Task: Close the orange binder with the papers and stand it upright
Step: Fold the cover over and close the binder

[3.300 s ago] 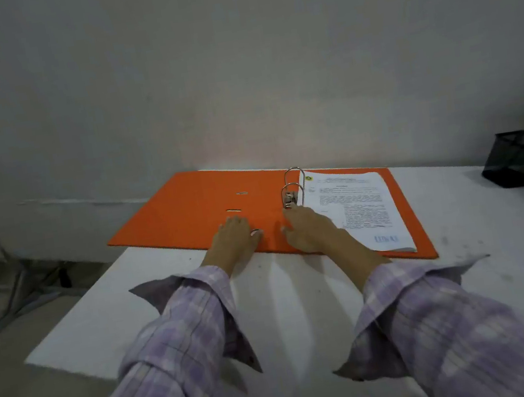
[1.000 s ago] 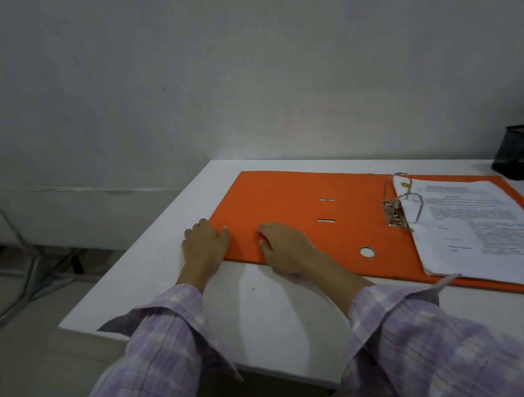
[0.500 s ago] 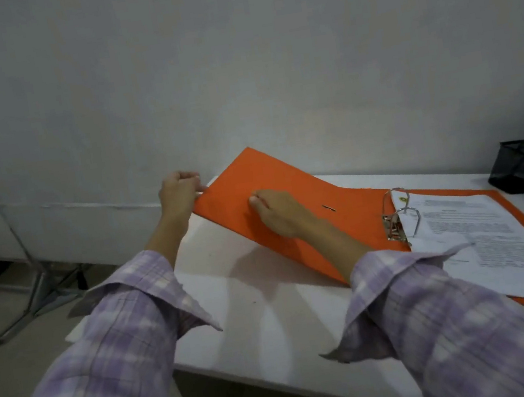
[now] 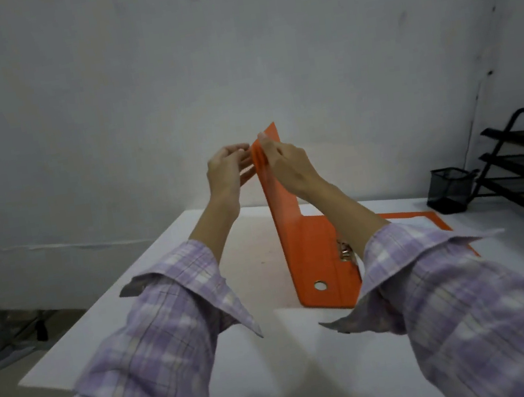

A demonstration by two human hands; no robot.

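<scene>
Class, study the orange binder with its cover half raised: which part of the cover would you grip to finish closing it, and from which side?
Grip the cover at its free top edge, from the left, as the left hand and right hand do now. That edge lies farthest from the spine flat on the table, so the cover should swing over most easily to the right, onto the papers.

Both my arms are in a long-sleeved lilac and white plaid shirt. My left sleeve (image 4: pixel 158 329) and right sleeve (image 4: pixel 466 300) have wide unbuttoned cuffs that flare open with pointed corners. My hands are bare, no rings or watch.
</scene>
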